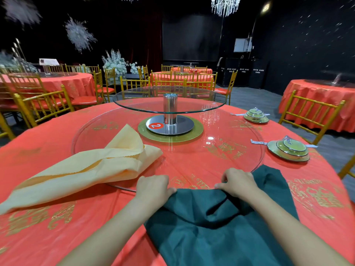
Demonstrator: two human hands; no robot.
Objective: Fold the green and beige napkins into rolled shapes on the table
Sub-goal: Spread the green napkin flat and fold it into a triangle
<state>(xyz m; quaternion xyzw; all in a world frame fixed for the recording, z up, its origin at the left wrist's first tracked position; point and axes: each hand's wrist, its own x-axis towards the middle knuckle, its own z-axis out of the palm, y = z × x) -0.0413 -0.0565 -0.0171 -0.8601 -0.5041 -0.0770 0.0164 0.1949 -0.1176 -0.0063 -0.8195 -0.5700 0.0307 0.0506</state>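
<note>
Green napkin [211, 231]: crumpled at 6 o'clock on the tabletop [57, 237], running toward you out of view, with one flap reaching out to 4 o'clock. Your left hand [153, 188] holds the left end of its far edge, fingers [151, 179] curled and thumb pressed on the cloth. Your right hand [238, 184] grips the right end of that edge, fingers curled, cloth bunched under the palm. The hands are apart, with red tabletop between them. The napkin's bulk lies on your side of both hands.

Beige napkin [86, 169]: 9 o'clock, loosely folded, its far end overlapping the glass turntable [230, 154].

12 o'clock: metal post [170, 108] carrying a smaller glass tier [201, 107], red disc marked 2 [156, 125] at its base.

2 to 3 o'clock: two covered bowl sets [288, 150].
</note>
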